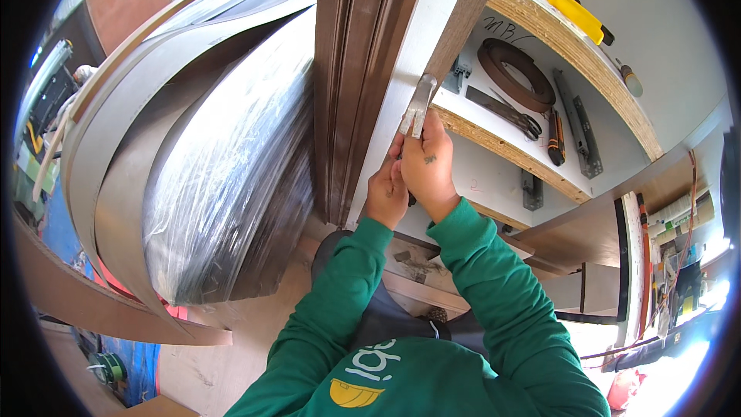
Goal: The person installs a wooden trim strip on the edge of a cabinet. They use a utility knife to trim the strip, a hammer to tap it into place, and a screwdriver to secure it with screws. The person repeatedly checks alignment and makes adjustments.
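My right hand (429, 164) is closed around a claw hammer (419, 104) close to its metal head. The head lies against the front edge of a white and brown cabinet side panel (457, 31). Just below and to the left, my left hand (387, 194) has its fingers curled in against the right hand. What those fingers grip is hidden; a bit of something dark shows between the two hands. Right beside my right hand is the raw chipboard edge of a cabinet shelf (505, 147).
On the shelf lie a brown edge-banding roll (515, 73), scissors (529, 125), an orange and black utility knife (556, 139) and metal drawer slides (579, 123). A yellow tool (573, 12) rests above. Brown mouldings (355, 85) and plastic-wrapped panels (231, 162) stand at left.
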The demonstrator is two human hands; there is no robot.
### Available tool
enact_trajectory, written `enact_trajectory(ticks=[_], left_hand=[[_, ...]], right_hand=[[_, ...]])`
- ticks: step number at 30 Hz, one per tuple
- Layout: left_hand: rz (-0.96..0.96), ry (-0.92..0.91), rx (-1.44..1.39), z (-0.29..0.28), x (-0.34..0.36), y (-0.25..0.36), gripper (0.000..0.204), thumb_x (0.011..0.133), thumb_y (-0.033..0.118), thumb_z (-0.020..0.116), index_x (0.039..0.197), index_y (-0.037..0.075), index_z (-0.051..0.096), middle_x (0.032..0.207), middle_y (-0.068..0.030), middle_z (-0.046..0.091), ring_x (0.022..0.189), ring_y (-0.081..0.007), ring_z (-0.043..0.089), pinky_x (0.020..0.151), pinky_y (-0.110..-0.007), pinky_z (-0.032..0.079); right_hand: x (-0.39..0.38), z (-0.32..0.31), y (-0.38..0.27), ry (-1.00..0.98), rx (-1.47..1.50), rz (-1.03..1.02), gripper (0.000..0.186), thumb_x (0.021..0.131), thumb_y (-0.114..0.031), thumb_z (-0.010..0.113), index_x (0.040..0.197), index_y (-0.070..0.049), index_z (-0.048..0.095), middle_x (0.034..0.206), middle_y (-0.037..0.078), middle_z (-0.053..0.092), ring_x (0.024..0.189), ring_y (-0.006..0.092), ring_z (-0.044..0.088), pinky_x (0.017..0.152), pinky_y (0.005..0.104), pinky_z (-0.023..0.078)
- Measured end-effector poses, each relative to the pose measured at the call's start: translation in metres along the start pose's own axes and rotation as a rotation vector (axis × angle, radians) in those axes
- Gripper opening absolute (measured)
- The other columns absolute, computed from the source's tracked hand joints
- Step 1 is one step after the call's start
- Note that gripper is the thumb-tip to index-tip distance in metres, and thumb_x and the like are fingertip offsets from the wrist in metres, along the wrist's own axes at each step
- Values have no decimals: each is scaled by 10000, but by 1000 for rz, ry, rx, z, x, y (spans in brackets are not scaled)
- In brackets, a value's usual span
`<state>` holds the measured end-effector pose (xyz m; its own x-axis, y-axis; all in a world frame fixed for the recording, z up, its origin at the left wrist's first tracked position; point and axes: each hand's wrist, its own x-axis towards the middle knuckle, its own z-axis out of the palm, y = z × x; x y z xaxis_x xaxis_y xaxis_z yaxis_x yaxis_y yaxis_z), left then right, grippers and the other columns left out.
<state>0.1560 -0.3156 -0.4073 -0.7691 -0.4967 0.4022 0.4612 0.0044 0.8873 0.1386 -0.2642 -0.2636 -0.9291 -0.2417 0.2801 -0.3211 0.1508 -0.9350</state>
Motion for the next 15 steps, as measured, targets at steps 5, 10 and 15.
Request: enact_trajectory(ticks=[5, 10, 15], left_hand=[[20, -72, 89, 8, 7, 16, 452, 1124, 337, 417, 1393, 19, 591, 1143, -275, 710, 1055, -419, 718, 868, -401, 562], [85, 21, 115, 24, 7, 13, 427, 1122, 350, 422, 1235, -1, 638, 970, -259, 702, 876, -444, 699, 750, -451, 545], [65, 1, 85, 34, 6, 11, 411, 1122, 357, 427, 1148, -4, 623, 947, -238, 699, 881, -417, 697, 748, -439, 537]], right_hand=[[7, -9, -16, 10, 52, -54, 64, 941, 12, 508, 995, 20, 540, 777, 125, 659, 653, 201, 656, 609, 363, 537], [8, -16, -25, -32, 46, -40, 160, 933, 29, 491, 1074, 37, 566, 832, 116, 644, 723, 185, 666, 670, 349, 559], [7, -15, -18, -57, 277, -42, 298, 987, -11, 494, 1269, 47, 567, 919, 91, 647, 796, 157, 651, 766, 326, 569]])
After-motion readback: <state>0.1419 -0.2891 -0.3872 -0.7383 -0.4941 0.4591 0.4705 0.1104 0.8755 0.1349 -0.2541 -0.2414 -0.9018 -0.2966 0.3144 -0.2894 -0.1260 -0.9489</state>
